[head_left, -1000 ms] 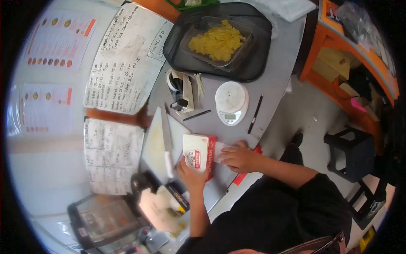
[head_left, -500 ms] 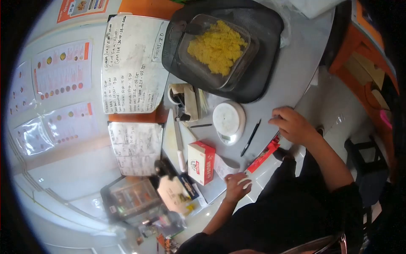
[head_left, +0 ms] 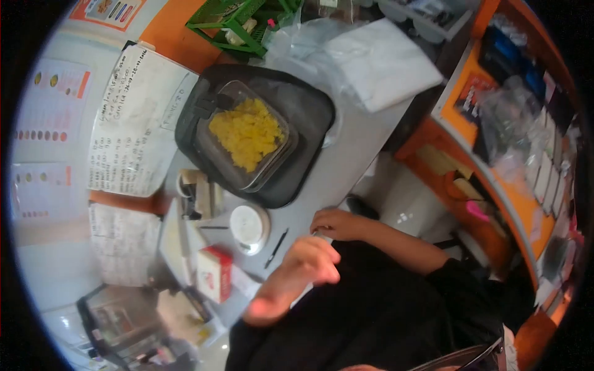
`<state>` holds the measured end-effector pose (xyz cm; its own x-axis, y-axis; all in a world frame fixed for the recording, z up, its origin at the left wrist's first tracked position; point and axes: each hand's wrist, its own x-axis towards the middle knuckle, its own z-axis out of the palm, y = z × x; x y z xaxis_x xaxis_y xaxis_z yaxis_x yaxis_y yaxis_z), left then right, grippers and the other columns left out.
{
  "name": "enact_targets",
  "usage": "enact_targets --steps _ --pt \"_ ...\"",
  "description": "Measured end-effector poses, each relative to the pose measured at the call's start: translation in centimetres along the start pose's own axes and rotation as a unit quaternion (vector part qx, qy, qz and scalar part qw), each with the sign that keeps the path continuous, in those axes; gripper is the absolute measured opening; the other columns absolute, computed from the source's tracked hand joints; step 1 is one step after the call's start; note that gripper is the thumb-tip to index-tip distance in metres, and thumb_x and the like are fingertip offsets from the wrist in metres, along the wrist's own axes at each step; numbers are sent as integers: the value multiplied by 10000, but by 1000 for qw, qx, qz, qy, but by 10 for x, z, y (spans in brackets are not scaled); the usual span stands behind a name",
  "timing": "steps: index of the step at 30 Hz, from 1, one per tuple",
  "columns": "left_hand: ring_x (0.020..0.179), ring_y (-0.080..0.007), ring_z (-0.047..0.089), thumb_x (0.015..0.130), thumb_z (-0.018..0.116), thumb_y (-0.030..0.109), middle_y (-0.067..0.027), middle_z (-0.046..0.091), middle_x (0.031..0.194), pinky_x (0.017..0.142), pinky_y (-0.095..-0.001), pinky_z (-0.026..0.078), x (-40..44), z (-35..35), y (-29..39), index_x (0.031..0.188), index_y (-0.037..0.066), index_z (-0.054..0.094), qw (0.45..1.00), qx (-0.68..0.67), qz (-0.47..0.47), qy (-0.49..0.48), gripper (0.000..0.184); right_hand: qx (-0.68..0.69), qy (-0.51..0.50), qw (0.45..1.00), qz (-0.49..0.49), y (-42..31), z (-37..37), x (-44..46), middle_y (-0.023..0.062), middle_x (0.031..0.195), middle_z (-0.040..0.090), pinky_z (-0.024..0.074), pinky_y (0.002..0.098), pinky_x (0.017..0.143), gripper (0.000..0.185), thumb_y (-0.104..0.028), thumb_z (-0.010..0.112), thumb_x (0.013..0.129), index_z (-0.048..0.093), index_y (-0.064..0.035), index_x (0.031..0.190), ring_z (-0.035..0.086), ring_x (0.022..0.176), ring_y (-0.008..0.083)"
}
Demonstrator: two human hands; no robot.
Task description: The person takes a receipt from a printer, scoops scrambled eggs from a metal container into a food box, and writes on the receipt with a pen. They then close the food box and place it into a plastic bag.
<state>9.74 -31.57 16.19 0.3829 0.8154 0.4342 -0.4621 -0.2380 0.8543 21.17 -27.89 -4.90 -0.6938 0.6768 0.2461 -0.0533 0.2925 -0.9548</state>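
My left hand point(head_left: 300, 272) is raised in front of my body, nearer the camera than the table, and somewhat blurred. Its fingers are bent but apart from the thumb, with nothing visible in them. At the table's edge, my right hand point(head_left: 337, 224) has its fingers curled together; whatever they might hold is hidden. Between the hands and a round white kitchen scale point(head_left: 249, 226) lies a black pen point(head_left: 276, 248). A red and white box point(head_left: 214, 274) stands to the left of my left hand, beside a slip of white paper point(head_left: 246, 285).
A clear container of yellow food pieces point(head_left: 246, 135) sits on a large black tray point(head_left: 315, 117). Handwritten sheets point(head_left: 139, 117) are against the wall. A green basket point(head_left: 232, 28) and a stack of white plastic bags point(head_left: 383, 65) are at the top. Orange shelving point(head_left: 461, 139) stands at right.
The view has swung, bringing the green basket and white bags into sight. My left hand has lifted toward the camera, and my right hand has drawn closer to it along the table edge.
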Motion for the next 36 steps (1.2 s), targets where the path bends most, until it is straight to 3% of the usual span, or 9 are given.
enact_targets --steps 6,9,14,17,21,24,28,30,36 --pt "1212 -393 361 945 225 598 -326 464 1265 1019 -538 223 133 19 11 967 19 718 913 -237 193 -270 761 -146 134 979 44 -19 -152 6 120 863 600 471 385 759 156 21 563 755 630 -32 886 590 838 301" --pt "1180 -375 394 876 99 691 -299 470 1263 1013 -494 251 177 0 0 1128 11 635 916 -139 244 -288 902 -245 172 950 87 -22 -233 29 132 982 600 458 362 831 227 14 589 748 619 -44 966 571 953 299" --pt "1181 -278 484 962 424 389 -111 545 1255 1055 -403 268 207 -44 -86 1351 56 426 937 314 -79 -131 512 -357 206 911 16 15 -297 94 126 1211 530 369 436 995 477 -120 655 749 525 -115 1208 473 1166 306" --pt "1147 -221 508 940 472 140 -100 568 1178 1006 -324 343 180 -72 -173 1305 21 455 938 245 -233 -73 384 -495 177 844 106 58 -311 130 118 1231 542 244 642 988 517 -285 684 762 536 -176 1246 482 1185 276" --pt "1109 -190 517 932 465 91 -71 570 1160 975 -315 374 158 -83 -202 1284 53 485 937 33 -332 101 355 -511 47 844 158 25 -356 171 110 1062 638 360 551 929 327 -301 666 797 646 -129 1075 573 1063 244" --pt "1099 -177 517 910 510 117 -53 568 1159 977 -302 364 167 -93 -185 1290 77 482 916 31 -361 174 383 -198 396 896 -14 -13 -388 185 79 784 647 443 325 564 247 -272 591 890 653 -49 803 600 641 208" --pt "1167 -203 473 869 600 250 -64 497 1277 991 -317 349 198 -103 -174 1366 108 394 913 35 -304 269 556 308 271 903 128 -117 -451 166 -4 648 517 410 263 478 299 -297 539 939 543 -23 820 513 544 103" --pt "1284 -242 356 838 651 245 -108 386 1373 1036 -372 304 220 -107 -178 1462 135 223 940 -3 -190 282 765 501 -114 854 82 -122 -477 150 4 666 532 438 260 489 280 -276 544 935 573 2 925 524 550 93" --pt "1182 -206 467 704 808 259 -95 496 1254 979 -330 369 273 -73 -209 1364 17 368 972 39 -174 152 830 437 181 881 33 -154 -479 117 34 737 607 439 248 443 392 -292 632 880 578 31 1095 566 567 101"
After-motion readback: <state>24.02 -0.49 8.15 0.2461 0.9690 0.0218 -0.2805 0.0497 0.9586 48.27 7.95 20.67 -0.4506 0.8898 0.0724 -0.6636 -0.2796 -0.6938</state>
